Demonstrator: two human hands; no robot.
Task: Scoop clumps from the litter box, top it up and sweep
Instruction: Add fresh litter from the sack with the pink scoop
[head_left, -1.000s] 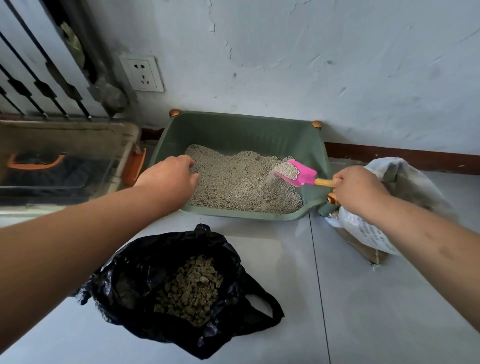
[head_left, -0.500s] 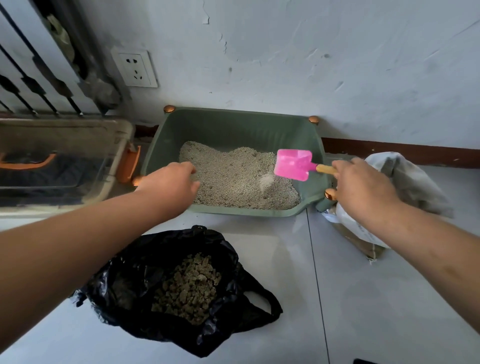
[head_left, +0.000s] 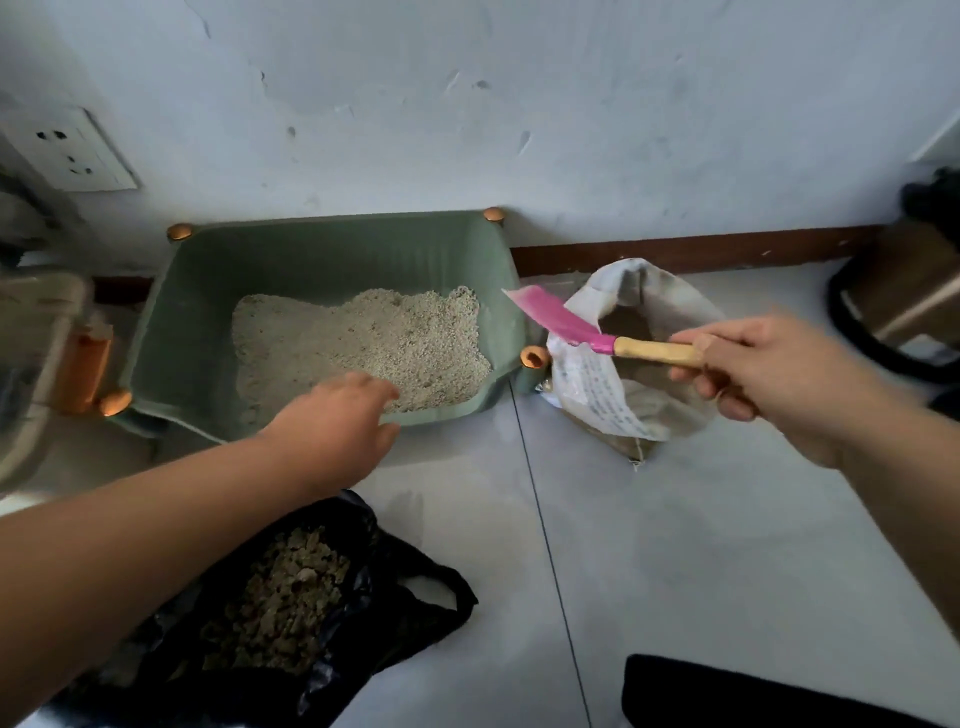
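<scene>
1. Our right hand (head_left: 769, 374) curls round the pale wooden handle of the pink plastic scoop (head_left: 558, 319). The blade is turned on edge, looks empty, and hangs over the open mouth of the white woven sack (head_left: 602, 395).
2. Our left hand (head_left: 337, 415) reaches over the front rim of the green plastic litter box (head_left: 322, 260), fingers stretched loose and holding nothing. Blur hides whether it touches the rim.
3. The box stands on the grey tiled floor (head_left: 701, 519) against the wall. Its pale grainy litter (head_left: 363, 343) is heaped toward the right, leaving bare bottom at the left. The sack sits just beside the box's front right corner.
4. The black plastic bag (head_left: 374, 639) of brownish clumps lies open on the floor in front of the box.
5. We judge the scooping done and the top-up in hand. We should level the blade before dipping, take modest loads, carry them low over the right rim, steady the box, and fill the bare left side.
</scene>
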